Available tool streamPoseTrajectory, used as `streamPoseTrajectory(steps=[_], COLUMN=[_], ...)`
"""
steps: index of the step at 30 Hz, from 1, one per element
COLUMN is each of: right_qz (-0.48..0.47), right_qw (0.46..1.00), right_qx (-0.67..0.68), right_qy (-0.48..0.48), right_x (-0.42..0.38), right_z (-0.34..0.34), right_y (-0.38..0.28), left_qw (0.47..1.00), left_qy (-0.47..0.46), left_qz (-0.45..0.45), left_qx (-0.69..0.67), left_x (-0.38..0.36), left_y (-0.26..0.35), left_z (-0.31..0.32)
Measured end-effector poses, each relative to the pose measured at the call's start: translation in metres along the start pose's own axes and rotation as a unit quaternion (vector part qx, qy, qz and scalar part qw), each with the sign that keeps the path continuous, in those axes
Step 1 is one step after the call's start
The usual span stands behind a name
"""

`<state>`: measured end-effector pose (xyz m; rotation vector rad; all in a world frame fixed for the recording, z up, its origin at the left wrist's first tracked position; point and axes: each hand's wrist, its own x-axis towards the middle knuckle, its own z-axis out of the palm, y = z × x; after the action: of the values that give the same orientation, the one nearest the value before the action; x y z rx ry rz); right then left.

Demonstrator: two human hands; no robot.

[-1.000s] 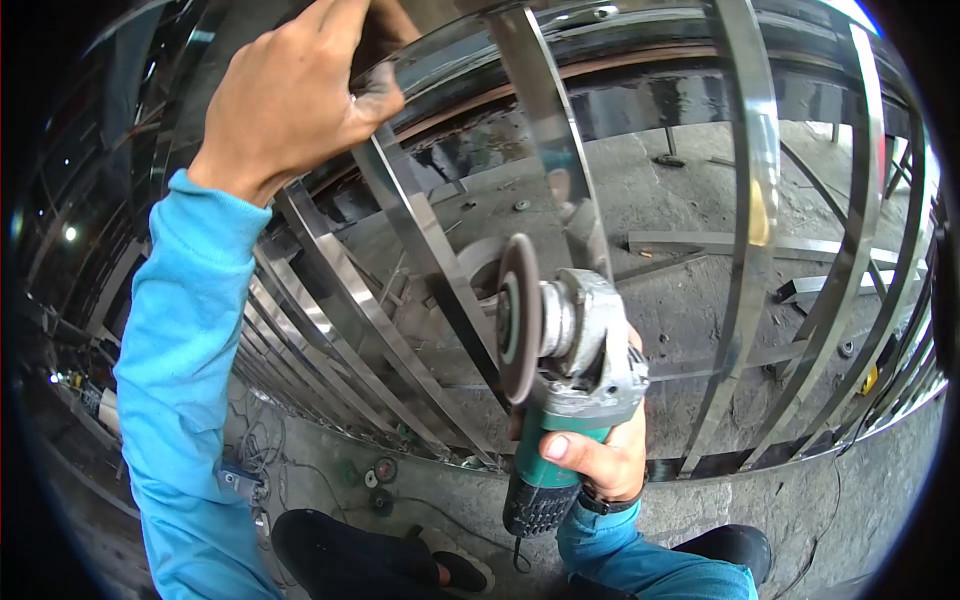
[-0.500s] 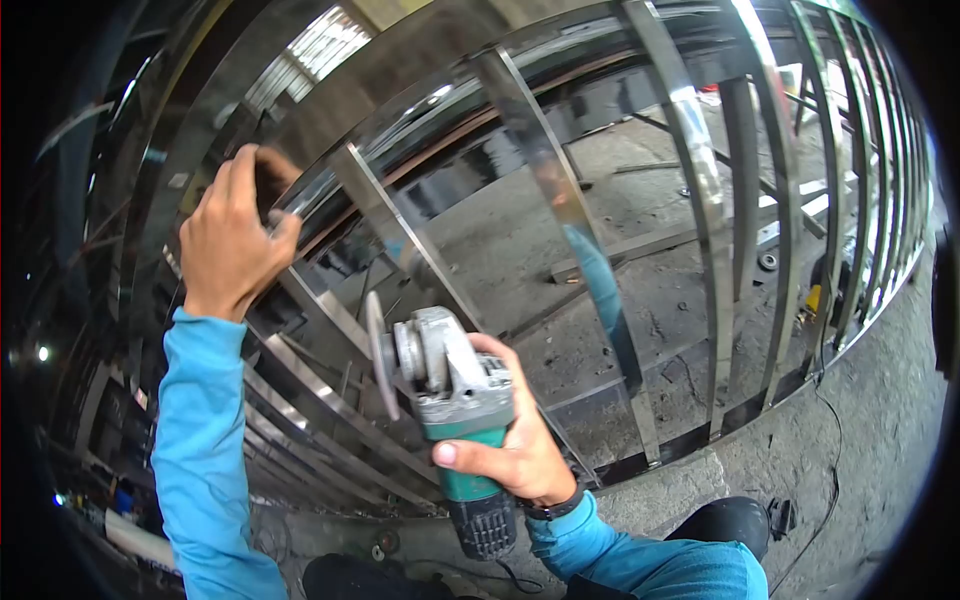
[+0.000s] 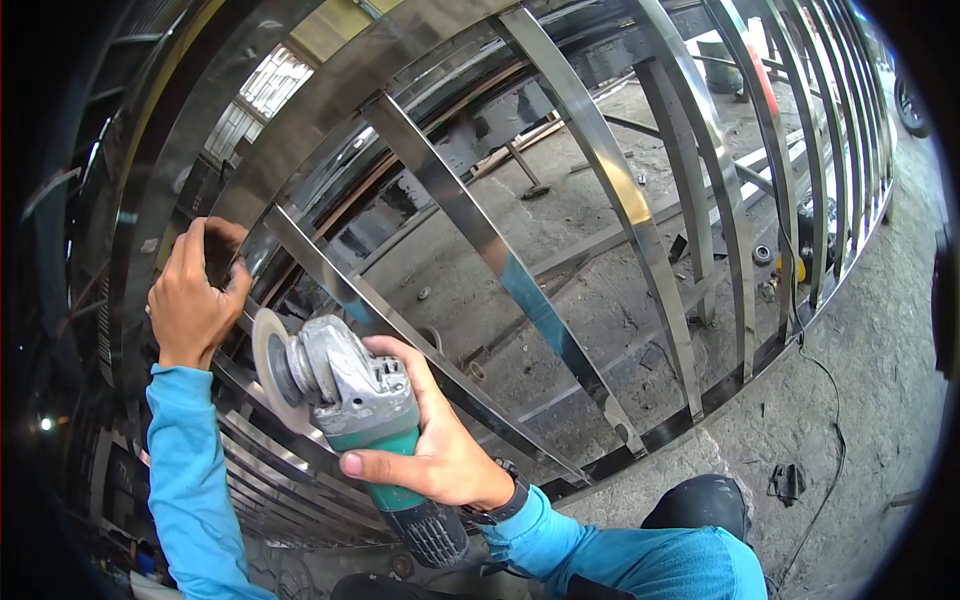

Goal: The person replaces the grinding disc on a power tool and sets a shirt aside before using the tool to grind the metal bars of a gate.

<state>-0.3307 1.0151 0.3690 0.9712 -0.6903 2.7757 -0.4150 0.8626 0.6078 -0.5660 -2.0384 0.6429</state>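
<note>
My right hand (image 3: 435,440) is closed around the green body of an angle grinder (image 3: 360,385), whose metal head points up and to the left. A thin round disc (image 3: 272,365) sits on the grinder's left side, close to the frame. My left hand (image 3: 195,300) hooks its curled fingers over the wide shiny top rail (image 3: 335,85) of a metal railing, at the rail's left part. Flat upright bars (image 3: 480,235) run down from this rail. The disc hides part of the bars behind it, and whether it touches the metal cannot be told.
A long lower rail (image 3: 670,428) closes the bars near my knee (image 3: 700,510). Black cable (image 3: 838,430) trails over the concrete floor (image 3: 870,330) at right. Behind the bars lie metal beams (image 3: 620,235) and a yellow object (image 3: 792,268). More bars (image 3: 290,470) continue at lower left.
My right hand has carried the grinder left, nearer to my left hand. The left hand has slid down and left along the rail. The view has shifted too.
</note>
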Motion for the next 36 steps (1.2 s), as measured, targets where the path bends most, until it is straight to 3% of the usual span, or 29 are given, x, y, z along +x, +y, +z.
streamPoseTrajectory(steps=[3, 6, 8, 9, 12, 14, 16, 18, 20, 22, 32, 34, 36], right_qz=[-0.041, -0.047, -0.035, -0.040, -0.039, -0.025, -0.010, 0.000, -0.009, 0.009, -0.061, -0.072, -0.071], right_qw=[0.997, 0.997, 0.999, 0.999, 0.998, 0.995, 0.996, 0.994, 0.991, 0.981, 0.961, 0.954, 0.932], right_qx=[-0.069, -0.052, -0.014, -0.036, -0.051, -0.088, -0.080, -0.097, -0.127, -0.160, -0.254, -0.281, -0.351], right_qy=[-0.006, -0.018, -0.008, 0.000, 0.026, 0.032, 0.035, 0.041, 0.047, 0.112, 0.091, 0.071, 0.053], right_x=[0.010, 0.019, 0.020, 0.019, 0.014, 0.011, 0.008, 0.004, 0.003, 0.007, 0.034, 0.039, 0.043], right_z=[0.000, 0.001, 0.004, 0.005, 0.009, 0.010, 0.010, 0.011, 0.013, 0.029, 0.037, 0.033, 0.031], right_y=[-0.005, -0.009, -0.013, -0.015, -0.011, -0.011, -0.007, -0.005, 0.002, 0.005, 0.025, 0.024, 0.020], left_qw=[1.000, 1.000, 0.991, 0.978, 0.881, 0.782, 0.657, 0.602, 0.592, 0.589, 0.592, 0.623, 0.594], left_qy=[0.005, -0.004, 0.066, 0.064, 0.046, -0.072, -0.201, -0.229, -0.272, -0.290, -0.123, -0.004, 0.033], left_qz=[0.019, 0.024, 0.001, -0.089, -0.224, -0.330, -0.357, -0.319, -0.230, -0.143, -0.142, -0.127, -0.135], left_qx=[0.000, -0.005, -0.118, -0.180, -0.414, -0.524, -0.633, -0.695, -0.723, -0.741, -0.784, -0.772, -0.792], left_x=[-0.003, -0.015, -0.038, -0.061, -0.141, -0.195, -0.234, -0.258, -0.261, -0.252, -0.244, -0.236, -0.221], left_y=[-0.006, -0.008, -0.014, -0.009, 0.020, 0.056, 0.091, 0.126, 0.140, 0.139, 0.151, 0.153, 0.153], left_z=[-0.003, -0.018, -0.028, -0.033, -0.037, -0.034, -0.026, -0.015, -0.005, -0.011, 0.032, 0.041, 0.049])
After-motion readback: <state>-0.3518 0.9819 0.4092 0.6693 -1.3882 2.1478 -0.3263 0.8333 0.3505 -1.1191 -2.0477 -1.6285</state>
